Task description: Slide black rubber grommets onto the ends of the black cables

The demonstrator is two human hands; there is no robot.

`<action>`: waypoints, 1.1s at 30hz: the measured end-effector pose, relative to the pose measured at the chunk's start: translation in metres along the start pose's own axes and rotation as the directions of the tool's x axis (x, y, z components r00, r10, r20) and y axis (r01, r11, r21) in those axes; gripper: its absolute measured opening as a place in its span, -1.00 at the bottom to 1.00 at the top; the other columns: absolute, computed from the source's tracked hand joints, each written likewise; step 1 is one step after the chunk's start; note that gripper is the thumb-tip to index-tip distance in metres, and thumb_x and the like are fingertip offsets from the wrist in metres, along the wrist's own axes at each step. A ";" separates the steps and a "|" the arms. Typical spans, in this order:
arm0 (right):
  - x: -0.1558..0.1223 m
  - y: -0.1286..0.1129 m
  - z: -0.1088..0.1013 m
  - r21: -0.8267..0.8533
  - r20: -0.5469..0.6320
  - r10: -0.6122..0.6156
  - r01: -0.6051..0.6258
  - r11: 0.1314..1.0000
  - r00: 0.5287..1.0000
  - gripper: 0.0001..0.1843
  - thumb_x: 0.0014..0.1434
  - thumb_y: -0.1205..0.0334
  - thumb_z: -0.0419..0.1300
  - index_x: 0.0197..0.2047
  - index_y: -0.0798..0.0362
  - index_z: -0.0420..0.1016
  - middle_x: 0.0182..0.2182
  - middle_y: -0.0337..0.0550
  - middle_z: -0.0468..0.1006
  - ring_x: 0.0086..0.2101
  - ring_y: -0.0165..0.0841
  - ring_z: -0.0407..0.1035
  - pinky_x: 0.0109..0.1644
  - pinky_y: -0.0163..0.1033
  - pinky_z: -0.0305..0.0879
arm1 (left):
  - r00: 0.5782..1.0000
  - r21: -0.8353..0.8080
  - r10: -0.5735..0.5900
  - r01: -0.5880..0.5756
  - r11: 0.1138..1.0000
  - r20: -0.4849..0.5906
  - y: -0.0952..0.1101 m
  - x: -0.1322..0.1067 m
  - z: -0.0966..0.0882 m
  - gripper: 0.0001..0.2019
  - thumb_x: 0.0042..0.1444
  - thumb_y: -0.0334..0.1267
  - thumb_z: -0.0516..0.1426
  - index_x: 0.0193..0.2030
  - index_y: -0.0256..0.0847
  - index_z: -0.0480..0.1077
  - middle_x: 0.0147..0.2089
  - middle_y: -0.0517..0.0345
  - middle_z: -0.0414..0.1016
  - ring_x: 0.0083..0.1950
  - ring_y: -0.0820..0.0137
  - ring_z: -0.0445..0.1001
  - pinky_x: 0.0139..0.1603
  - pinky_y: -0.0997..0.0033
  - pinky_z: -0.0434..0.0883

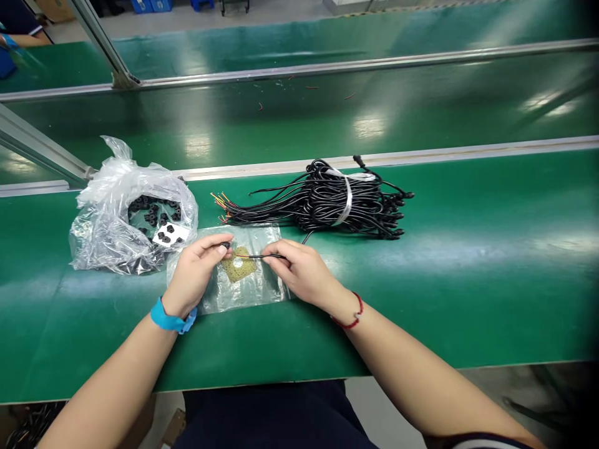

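Note:
My left hand (201, 265) pinches a small black plastic part (225, 245) between thumb and fingertips. In my right hand (299, 268) is a black cable (256, 256), gripped close to its stripped end, where thin coloured wires point left at the black part. Whether the wires touch or enter the part is too small to tell. Beneath both hands lies a flat clear plastic bag (253, 296) with a yellowish square pad (239, 267) that has a round hole. Just beyond my hands rests a tied bundle of black cables (327, 199), its bare coloured wire ends facing left.
An open clear plastic bag (112, 212) of small black parts stands on the left of the green work surface (444, 280). Metal rails (374, 159) run across behind the bundle. Reddish scraps (261, 106) lie farther back. Another person's arm (28, 40) shows at the top left.

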State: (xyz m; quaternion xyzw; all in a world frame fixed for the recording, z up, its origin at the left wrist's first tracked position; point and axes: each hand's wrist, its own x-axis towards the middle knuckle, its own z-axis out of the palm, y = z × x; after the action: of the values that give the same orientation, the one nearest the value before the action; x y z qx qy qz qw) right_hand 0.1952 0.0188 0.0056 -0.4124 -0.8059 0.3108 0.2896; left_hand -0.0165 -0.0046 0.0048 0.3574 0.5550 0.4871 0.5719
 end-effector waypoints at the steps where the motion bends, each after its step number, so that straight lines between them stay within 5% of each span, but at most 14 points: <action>1: -0.002 -0.001 -0.002 0.029 -0.054 -0.023 0.025 0.999 0.998 -0.90 0.24 0.33 0.11 -0.27 0.05 0.45 -0.40 -0.23 0.53 -0.46 -0.48 0.34 -0.34 -0.38 0.23 | 0.999 -0.061 -0.039 0.040 0.997 0.019 0.001 -0.001 0.001 -0.77 -0.03 -0.27 0.29 -0.18 -0.19 0.56 -0.24 0.10 0.59 -0.24 0.42 0.51 -0.05 0.38 0.42; 4: -0.006 -0.007 -0.006 0.071 -0.158 -0.068 0.080 0.994 0.985 -0.88 0.26 0.29 0.09 -0.27 0.05 0.46 -0.45 -0.27 0.51 -0.52 -0.51 0.28 -0.40 -0.38 0.21 | 0.989 -0.169 -0.119 0.133 0.977 0.092 0.004 -0.005 0.005 -0.79 -0.03 -0.30 0.30 -0.19 -0.21 0.57 -0.21 0.08 0.60 -0.26 0.46 0.52 -0.08 0.44 0.44; 10: -0.006 -0.007 -0.004 0.067 -0.163 -0.051 0.063 0.996 0.985 -0.88 0.25 0.30 0.09 -0.27 0.05 0.46 -0.45 -0.27 0.52 -0.51 -0.51 0.30 -0.40 -0.38 0.21 | 0.978 -0.195 -0.137 0.166 0.967 0.155 0.006 -0.010 0.009 -0.80 0.01 -0.33 0.28 -0.17 -0.20 0.57 -0.20 0.07 0.60 -0.26 0.46 0.54 -0.12 0.48 0.46; 18: -0.005 -0.005 -0.004 0.055 -0.136 0.053 -0.045 0.997 0.989 -0.86 0.25 0.27 0.08 -0.28 0.04 0.46 -0.49 -0.29 0.48 -0.53 -0.51 0.26 -0.39 -0.38 0.18 | 0.979 -0.141 -0.155 0.174 0.975 0.132 0.008 -0.011 0.008 -0.79 -0.02 -0.29 0.30 -0.19 -0.19 0.57 -0.25 0.07 0.60 -0.26 0.41 0.53 -0.11 0.38 0.45; 33: -0.007 -0.005 -0.005 -0.007 -0.182 0.018 -0.020 1.000 0.983 -0.86 0.24 0.31 0.06 -0.26 0.04 0.45 -0.45 -0.26 0.51 -0.46 -0.48 0.34 -0.37 -0.37 0.20 | 0.971 -0.069 -0.173 0.186 0.980 0.163 0.010 -0.013 0.010 -0.76 -0.01 -0.20 0.29 -0.18 -0.21 0.58 -0.39 0.09 0.53 -0.34 0.43 0.44 -0.23 0.43 0.40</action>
State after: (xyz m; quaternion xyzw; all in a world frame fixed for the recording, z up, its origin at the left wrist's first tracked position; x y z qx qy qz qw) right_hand 0.1995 0.0122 0.0107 -0.4481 -0.7735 0.2711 0.3570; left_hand -0.0068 -0.0135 0.0194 0.3184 0.5176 0.4267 0.6698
